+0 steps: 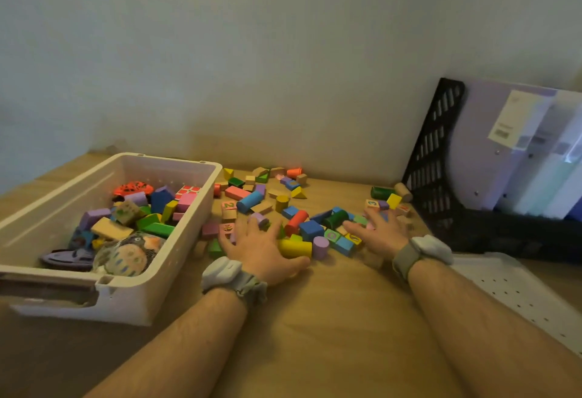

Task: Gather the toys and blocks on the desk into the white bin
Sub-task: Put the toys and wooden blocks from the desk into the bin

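Note:
The white bin (185, 227) stands on the left of the wooden desk (330, 319), holding several blocks and toys, among them a red toy (132, 188) and a purple boat (67, 257). Many coloured wooden blocks lie scattered to its right, such as a yellow cylinder (296, 248), a red cylinder (296, 222) and a blue cube (311, 229). My left hand (263, 248) lies spread, palm down, over blocks near the bin. My right hand (379, 230) lies spread, palm down, over blocks further right. Between the two hands sits a heap of blocks.
A black plastic file rack (431, 158) with folders stands at the right against the wall. A white perforated lid (510, 287) lies flat at the right front. A few blocks (390, 197) sit close to the rack. More blocks (274, 177) lie by the wall.

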{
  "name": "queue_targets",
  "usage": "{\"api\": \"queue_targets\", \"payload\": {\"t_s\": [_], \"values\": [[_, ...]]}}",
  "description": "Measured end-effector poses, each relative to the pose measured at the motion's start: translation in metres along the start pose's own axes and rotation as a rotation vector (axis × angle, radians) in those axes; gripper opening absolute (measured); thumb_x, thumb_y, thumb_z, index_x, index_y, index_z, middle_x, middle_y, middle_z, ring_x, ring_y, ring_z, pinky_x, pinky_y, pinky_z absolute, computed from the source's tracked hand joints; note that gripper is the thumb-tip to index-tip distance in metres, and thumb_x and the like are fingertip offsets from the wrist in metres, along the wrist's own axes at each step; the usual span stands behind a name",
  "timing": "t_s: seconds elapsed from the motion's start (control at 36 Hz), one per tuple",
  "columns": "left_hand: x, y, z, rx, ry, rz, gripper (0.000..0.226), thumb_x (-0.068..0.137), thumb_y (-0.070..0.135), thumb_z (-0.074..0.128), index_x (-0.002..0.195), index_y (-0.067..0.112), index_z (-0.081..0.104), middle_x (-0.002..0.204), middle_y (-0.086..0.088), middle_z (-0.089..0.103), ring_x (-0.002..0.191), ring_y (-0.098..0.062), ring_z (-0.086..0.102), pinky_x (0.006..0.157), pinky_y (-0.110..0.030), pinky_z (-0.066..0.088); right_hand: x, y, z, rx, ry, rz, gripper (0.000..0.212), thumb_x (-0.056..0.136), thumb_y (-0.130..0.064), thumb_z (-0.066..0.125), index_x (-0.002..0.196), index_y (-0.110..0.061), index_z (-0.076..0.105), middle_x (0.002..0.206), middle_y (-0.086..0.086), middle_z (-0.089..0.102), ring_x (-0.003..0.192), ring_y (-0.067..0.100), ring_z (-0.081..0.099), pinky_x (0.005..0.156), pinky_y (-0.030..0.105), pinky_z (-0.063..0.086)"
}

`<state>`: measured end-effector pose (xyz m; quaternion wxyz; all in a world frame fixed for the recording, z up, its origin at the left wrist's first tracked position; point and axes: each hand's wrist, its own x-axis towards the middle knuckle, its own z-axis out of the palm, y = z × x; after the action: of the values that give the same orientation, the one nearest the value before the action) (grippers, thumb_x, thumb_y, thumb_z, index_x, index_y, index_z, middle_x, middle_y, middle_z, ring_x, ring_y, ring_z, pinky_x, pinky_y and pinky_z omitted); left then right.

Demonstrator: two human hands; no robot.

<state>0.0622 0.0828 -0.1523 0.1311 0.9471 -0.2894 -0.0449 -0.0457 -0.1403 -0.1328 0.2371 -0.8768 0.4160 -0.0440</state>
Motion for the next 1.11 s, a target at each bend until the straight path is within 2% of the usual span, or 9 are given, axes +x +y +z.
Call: {"api": "queue_targets", "payload": {"t_s": [0.06,0.17,0.36,0.47,0.56,0.64,0.75,0.89,1.11], "values": [[0.002,0.002,0.001,-0.006,-0.021,0.074,0.103,0.051,0.093,0.042,0.141,0.058,0.006,0.157,0.002,0.015,0.144,-0.03,0.007,0.11,-0.063,0.005,-0.002,-0.007,0.007,-0.042,-0.059,-0.081,0.092,0.067,-0.084,0.051,0.148,-0.044,0.03,0.162,0.011,-0.003,0.147,0.036,-0.004,0.119,0.05,0.006],[0.002,0.008,0.002,-0.008,0.002,0.138,0.097,0.052,0.092,0.044,0.137,0.062,0.011,0.148,0.0,0.025,0.138,-0.026,0.019,0.106,-0.058,0.014,-0.017,-0.019,0.015,-0.095,-0.158,-0.222,0.116,0.043,-0.097,0.05,0.145,-0.045,0.032,0.162,0.004,0.0,0.147,0.032,0.002,0.117,0.055,0.014],[0.004,0.002,0.002,-0.016,0.042,0.184,0.069,0.062,0.085,0.048,0.123,0.058,0.03,0.125,-0.002,0.039,0.124,-0.025,0.036,0.101,-0.054,0.026,-0.045,-0.009,0.028,-0.201,-0.024,-0.348,0.106,0.041,-0.096,0.049,0.136,-0.05,0.038,0.156,-0.008,0.016,0.141,0.024,0.016,0.108,0.046,0.029],[0.005,-0.002,0.002,-0.032,0.064,0.191,0.053,0.074,0.064,0.056,0.122,0.05,0.038,0.123,-0.001,0.04,0.118,-0.023,0.04,0.097,-0.048,0.029,-0.051,-0.003,0.028,-0.183,-0.005,-0.348,0.102,0.04,-0.097,0.051,0.131,-0.051,0.041,0.15,-0.008,0.019,0.137,0.021,0.021,0.107,0.043,0.032],[0.004,-0.004,0.004,-0.042,0.09,0.199,0.05,0.075,0.058,0.057,0.12,0.043,0.041,0.125,0.001,0.039,0.117,-0.023,0.04,0.094,-0.045,0.031,-0.053,-0.002,0.028,-0.153,0.011,-0.335,0.102,0.04,-0.096,0.054,0.131,-0.051,0.041,0.15,-0.005,0.021,0.138,0.022,0.021,0.109,0.044,0.033],[0.005,-0.005,0.005,-0.036,0.123,0.218,0.051,0.078,0.054,0.057,0.123,0.036,0.043,0.129,0.002,0.044,0.116,-0.023,0.045,0.092,-0.043,0.035,-0.053,-0.001,0.024,-0.161,0.016,-0.323,0.1,0.042,-0.094,0.053,0.13,-0.047,0.044,0.15,-0.003,0.026,0.136,0.023,0.024,0.107,0.043,0.033],[0.009,-0.007,0.003,-0.018,0.159,0.208,0.042,0.081,0.05,0.059,0.115,0.029,0.048,0.117,-0.001,0.054,0.101,-0.022,0.051,0.081,-0.035,0.039,-0.052,0.005,0.019,-0.136,0.046,-0.286,0.084,0.048,-0.09,0.051,0.119,-0.048,0.045,0.132,-0.006,0.042,0.12,0.019,0.035,0.096,0.039,0.04],[0.01,-0.009,0.001,-0.053,0.205,0.159,0.036,0.083,0.042,0.06,0.116,0.028,0.051,0.114,-0.002,0.057,0.098,-0.024,0.056,0.076,-0.033,0.043,-0.051,0.012,0.02,-0.154,0.088,-0.238,0.063,0.068,-0.08,0.056,0.121,-0.046,0.048,0.131,-0.003,0.042,0.123,0.023,0.036,0.099,0.041,0.037],[0.001,0.0,-0.004,-0.14,0.225,0.111,0.037,0.084,0.046,0.062,0.115,0.033,0.049,0.107,0.003,0.059,0.093,-0.02,0.057,0.067,-0.032,0.044,-0.049,0.015,0.023,-0.187,0.128,-0.172,0.047,0.086,-0.066,0.045,0.128,-0.046,0.045,0.136,0.001,0.044,0.123,0.026,0.039,0.099,0.043,0.039]]}}
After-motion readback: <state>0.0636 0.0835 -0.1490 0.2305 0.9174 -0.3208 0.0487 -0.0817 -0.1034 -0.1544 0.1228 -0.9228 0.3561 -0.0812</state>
